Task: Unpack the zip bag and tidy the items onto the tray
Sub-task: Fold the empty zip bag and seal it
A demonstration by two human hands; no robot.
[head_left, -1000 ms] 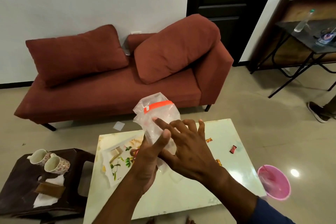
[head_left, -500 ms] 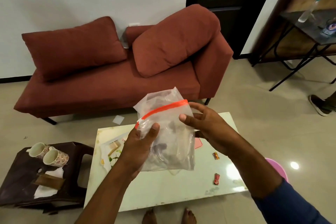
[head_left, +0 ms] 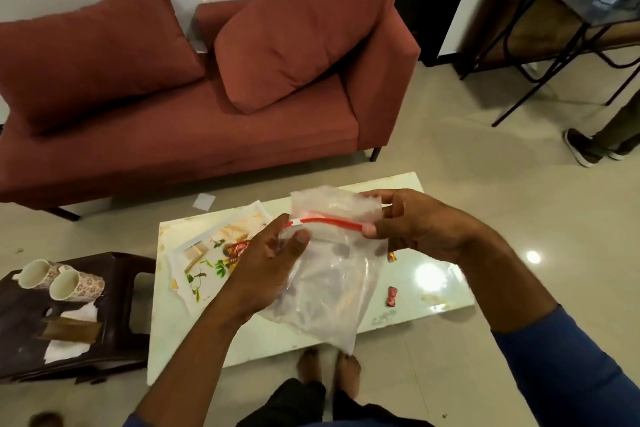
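Note:
A clear zip bag (head_left: pixel 332 274) with a red seal strip hangs above the white low table (head_left: pixel 440 274), held by both hands. My left hand (head_left: pixel 266 270) grips its left edge near the white end of the strip. My right hand (head_left: pixel 412 225) pinches the right end of the strip and the bag's top flap. The bag's contents are dim shapes I cannot make out. A white tray (head_left: pixel 207 253) with a leaf print lies on the table's left part, partly behind my left hand, with small wrapped items on it.
Two small wrapped sweets (head_left: pixel 392 296) lie on the table at the right. A dark stool (head_left: pixel 117 288) at the left carries two mugs (head_left: pixel 74 284) and napkins. A red sofa (head_left: pixel 180 135) stands behind. My bare feet (head_left: pixel 329 371) are at the table's near edge; another person's shoe (head_left: pixel 578 147) is far right.
The bag has come lower and tilted flatter over the table. My right hand moved from the bag's front to pinch the right end of the seal; the camera tipped downward.

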